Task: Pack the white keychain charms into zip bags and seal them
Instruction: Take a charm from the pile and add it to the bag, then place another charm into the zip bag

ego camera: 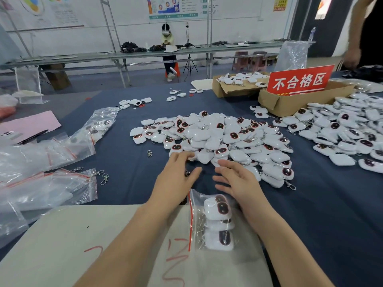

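A big heap of white keychain charms [217,137] with dark red oval faces lies on the blue cloth in front of me. My left hand [176,175] reaches to the heap's near edge with fingers extended, touching the nearest charms. My right hand [234,179] hovers beside it, fingers spread and relaxed, holding nothing. Below my hands a clear zip bag [209,220] with a red seal strip lies on a beige board [83,235], with several charms inside.
Empty zip bags [51,179] and loose metal clasps [104,177] lie at the left. A second charm heap [342,129] spreads at the right, behind it cardboard boxes [290,100] with a red sign [298,79]. A person stands at the far right edge; another sits at a distant bench.
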The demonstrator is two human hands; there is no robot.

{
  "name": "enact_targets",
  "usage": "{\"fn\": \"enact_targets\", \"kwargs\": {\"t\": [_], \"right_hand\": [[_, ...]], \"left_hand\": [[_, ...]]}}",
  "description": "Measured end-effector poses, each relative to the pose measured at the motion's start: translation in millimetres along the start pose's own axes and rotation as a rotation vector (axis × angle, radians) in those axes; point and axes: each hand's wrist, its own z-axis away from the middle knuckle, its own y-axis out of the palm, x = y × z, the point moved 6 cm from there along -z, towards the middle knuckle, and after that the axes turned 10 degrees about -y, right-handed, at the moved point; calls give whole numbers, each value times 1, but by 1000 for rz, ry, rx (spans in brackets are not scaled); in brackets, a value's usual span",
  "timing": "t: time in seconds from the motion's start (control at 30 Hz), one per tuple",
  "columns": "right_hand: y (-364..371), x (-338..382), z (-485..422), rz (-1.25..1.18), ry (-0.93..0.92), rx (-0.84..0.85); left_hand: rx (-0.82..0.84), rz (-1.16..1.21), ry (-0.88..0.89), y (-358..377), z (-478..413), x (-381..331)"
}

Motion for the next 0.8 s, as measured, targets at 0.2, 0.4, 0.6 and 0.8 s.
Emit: {"fn": "enact_targets", "kwargs": {"t": [0.2, 0.4, 0.6, 0.8], "right_hand": [[0, 3, 2, 46, -48, 22], [6, 9, 2, 34, -120, 52], [24, 16, 11, 213, -255, 246], [25, 9, 13, 225, -216, 248]], "left_hand": [[-22, -385, 138, 21, -31, -27], [-130, 312, 87, -20, 3, -25], [173, 715, -50, -1, 39, -14], [156, 780, -66, -5, 43, -4]]}}
